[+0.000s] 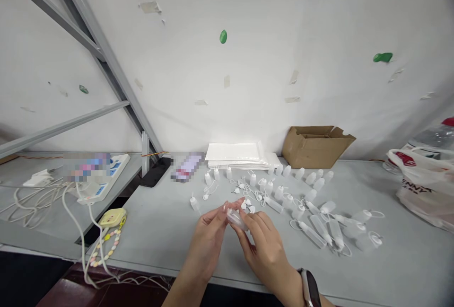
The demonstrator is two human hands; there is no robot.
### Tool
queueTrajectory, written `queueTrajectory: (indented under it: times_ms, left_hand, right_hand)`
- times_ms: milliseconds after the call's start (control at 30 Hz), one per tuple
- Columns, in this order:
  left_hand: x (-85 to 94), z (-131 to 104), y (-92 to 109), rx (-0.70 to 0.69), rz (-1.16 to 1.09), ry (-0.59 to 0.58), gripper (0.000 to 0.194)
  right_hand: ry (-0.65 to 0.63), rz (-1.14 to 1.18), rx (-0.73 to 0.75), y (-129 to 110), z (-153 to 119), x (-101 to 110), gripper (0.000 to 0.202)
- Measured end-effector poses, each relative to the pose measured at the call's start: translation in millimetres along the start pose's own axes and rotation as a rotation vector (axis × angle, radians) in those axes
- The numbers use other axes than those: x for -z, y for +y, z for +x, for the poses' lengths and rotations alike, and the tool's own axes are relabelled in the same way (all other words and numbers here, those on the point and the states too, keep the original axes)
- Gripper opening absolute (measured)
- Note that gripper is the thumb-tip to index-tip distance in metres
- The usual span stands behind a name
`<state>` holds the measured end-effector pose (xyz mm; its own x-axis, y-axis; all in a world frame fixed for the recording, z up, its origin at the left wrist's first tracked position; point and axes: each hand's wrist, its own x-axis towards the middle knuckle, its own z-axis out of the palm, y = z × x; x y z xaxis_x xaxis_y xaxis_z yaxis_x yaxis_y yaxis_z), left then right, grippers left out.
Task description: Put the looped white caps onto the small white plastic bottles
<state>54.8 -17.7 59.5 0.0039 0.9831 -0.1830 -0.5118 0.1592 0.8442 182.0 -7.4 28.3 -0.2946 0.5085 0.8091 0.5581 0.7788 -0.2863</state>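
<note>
Between my two hands is a small translucent plastic squeeze bottle (pixel 237 219), tilted over the front part of the table. My right hand (pixel 264 238) wraps its fingers round the bottle's body. Thumb and fingers of my left hand (pixel 212 229) pinch at its upper left end; whether they grip a cap there is hidden. Just beyond my fingertips lie several loose white caps (pixel 248 205) with thin loops. More squeeze bottles (pixel 317 231) lie in a cluster to the right, and others (pixel 280 192) stand upright behind. One capped bottle (pixel 194 204) stands left of my hands.
A cardboard box (pixel 315 148) and white flat packs (pixel 234 155) stand against the wall. A plastic bag (pixel 422 188) sits at far right. To the left are a black phone (pixel 155 173), a power strip (pixel 109 179), loose white cables (pixel 42 203) and a yellow case (pixel 113 217) with beads.
</note>
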Motion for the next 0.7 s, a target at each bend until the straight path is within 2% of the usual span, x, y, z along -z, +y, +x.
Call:
queueTrajectory:
  times_ms: [167,333,533,633,700]
  left_hand:
    - [-5.2,-0.5,-9.1,-0.069,-0.012,0.097,0.03]
    - [-11.3,-2.6,-18.0,-0.077,-0.1,0.195,0.028]
    - [-14.0,-2.9,-20.1,-0.047,-0.186,0.179,0.031]
    - [-10.8,-0.2,-21.1,-0.006,-0.184,0.173,0.032]
    - [-6.6,2.1,-19.9,0.019,-0.177,0.155,0.032]
  right_hand:
    - [0.03,0.001,0.003,-3.7,4.6,1.3,0.018]
    - [0.065,-0.013,0.015,-6.0,5.5,-3.1,0.014]
    - [0.046,0.027,-0.02,-7.6,-0.5,-7.9,0.012]
    - [0.021,0.205,-0.181,-6.2,-1.0,-9.4,0.008]
    - [-0.046,0.401,-0.414,-4.6,2.5,-8.8,0.005]
